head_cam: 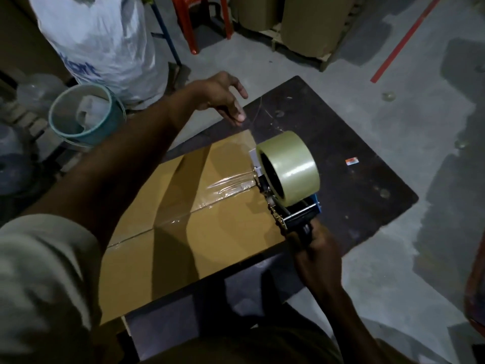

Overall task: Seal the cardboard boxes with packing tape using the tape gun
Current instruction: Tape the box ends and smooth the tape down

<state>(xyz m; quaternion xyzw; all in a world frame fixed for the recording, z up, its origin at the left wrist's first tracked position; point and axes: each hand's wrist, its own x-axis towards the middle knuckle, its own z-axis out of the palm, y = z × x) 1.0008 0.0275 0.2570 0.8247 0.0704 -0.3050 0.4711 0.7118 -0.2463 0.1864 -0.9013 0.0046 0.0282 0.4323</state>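
A dark, scuffed table [354,195] stands on a grey concrete floor [420,258], with a small orange sticker [351,161] on its right side. At the far left are a large white sack [99,40] and a teal bucket [111,124]. Farther back are a red plastic chair [189,19] and a red floor line [404,40].

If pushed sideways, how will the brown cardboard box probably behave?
The brown cardboard box probably slides easily on the smooth dark table. It looks flat, so likely light and bendable. Its near end overhangs the table edge and might tip.

Dim grey concrete floor [354,74], dark table [354,195], red chair [202,19]
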